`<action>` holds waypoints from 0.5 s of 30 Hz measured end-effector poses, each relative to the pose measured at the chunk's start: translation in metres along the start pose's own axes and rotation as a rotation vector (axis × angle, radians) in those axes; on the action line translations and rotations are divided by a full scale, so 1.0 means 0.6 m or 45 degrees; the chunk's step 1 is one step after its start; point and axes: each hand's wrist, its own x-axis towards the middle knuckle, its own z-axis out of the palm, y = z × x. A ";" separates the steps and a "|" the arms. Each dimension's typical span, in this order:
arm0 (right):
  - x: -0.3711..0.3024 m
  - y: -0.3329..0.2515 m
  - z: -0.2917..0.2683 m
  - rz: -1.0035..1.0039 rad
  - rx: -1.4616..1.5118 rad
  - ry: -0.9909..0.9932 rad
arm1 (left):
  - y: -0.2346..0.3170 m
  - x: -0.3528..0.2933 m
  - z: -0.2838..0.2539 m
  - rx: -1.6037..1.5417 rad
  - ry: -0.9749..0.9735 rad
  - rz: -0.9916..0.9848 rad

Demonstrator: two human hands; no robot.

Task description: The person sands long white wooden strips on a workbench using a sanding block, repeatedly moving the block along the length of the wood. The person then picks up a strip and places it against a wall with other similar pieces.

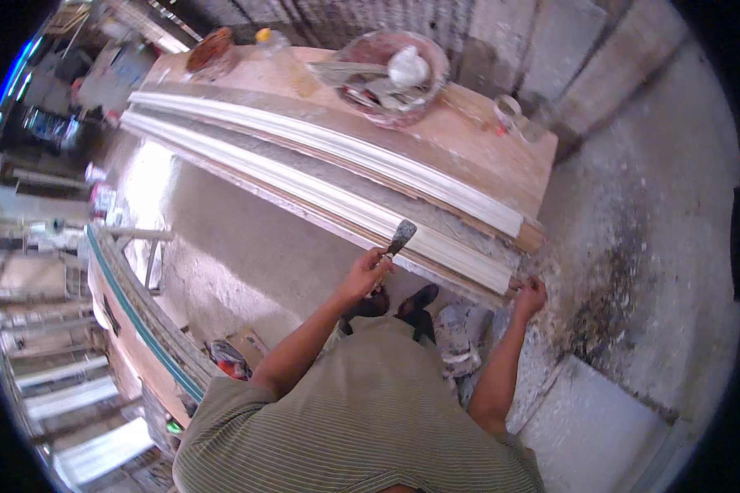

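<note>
My left hand (365, 277) is closed round the handle of a putty knife (402, 237), whose smeared blade points up and away over the near white moulding (337, 200). At that moulding's right end, my right hand (531, 297) has its fingers closed on the brown end, partly hidden by the fingers. A second long white moulding (329, 141) lies beyond it, roughly parallel, on the wooden bench (501, 168). The two mouldings are apart, with a grey strip between them.
On the bench's far side stand a stained basin (386, 117) with a white lump and scraps, a yellow-capped clear bottle (283, 57), a reddish-brown bowl (211, 51) and a tape roll (508, 108). A teal-edged table (144, 320) is at left; a pale board (596, 427) lies lower right.
</note>
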 end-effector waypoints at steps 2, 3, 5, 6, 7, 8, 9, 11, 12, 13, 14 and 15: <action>0.016 -0.033 -0.009 -0.143 -0.198 0.331 | 0.003 -0.023 -0.023 -0.052 0.063 0.035; 0.019 -0.055 -0.020 -0.227 -0.248 0.453 | 0.006 -0.029 -0.033 -0.124 0.114 0.072; -0.010 -0.124 0.016 -0.348 -0.164 0.329 | 0.020 -0.040 -0.083 -0.106 0.228 0.022; -0.027 -0.156 0.041 -0.379 -0.038 0.077 | 0.025 -0.042 -0.100 -0.090 0.271 -0.015; -0.049 -0.194 0.070 -0.402 0.075 -0.168 | 0.030 -0.043 -0.120 -0.125 0.286 0.013; -0.089 -0.228 0.115 -0.332 0.206 -0.358 | 0.034 -0.042 -0.138 -0.158 0.297 0.041; -0.143 -0.260 0.165 -0.253 0.322 -0.542 | 0.036 -0.040 -0.157 -0.197 0.296 0.082; -0.257 -0.328 0.258 -0.401 0.275 -0.944 | 0.042 -0.024 -0.194 -0.225 0.247 0.208; -0.323 -0.360 0.292 -0.425 0.300 -1.165 | 0.048 -0.013 -0.219 -0.237 0.230 0.217; -0.388 -0.392 0.325 -0.169 0.441 -1.428 | 0.052 -0.009 -0.243 -0.277 0.156 0.266; -0.456 -0.423 0.357 -0.011 0.503 -1.498 | 0.056 -0.006 -0.270 -0.209 0.124 0.365; -0.515 -0.454 0.388 0.105 0.682 -1.618 | 0.062 -0.005 -0.298 -0.140 0.090 0.466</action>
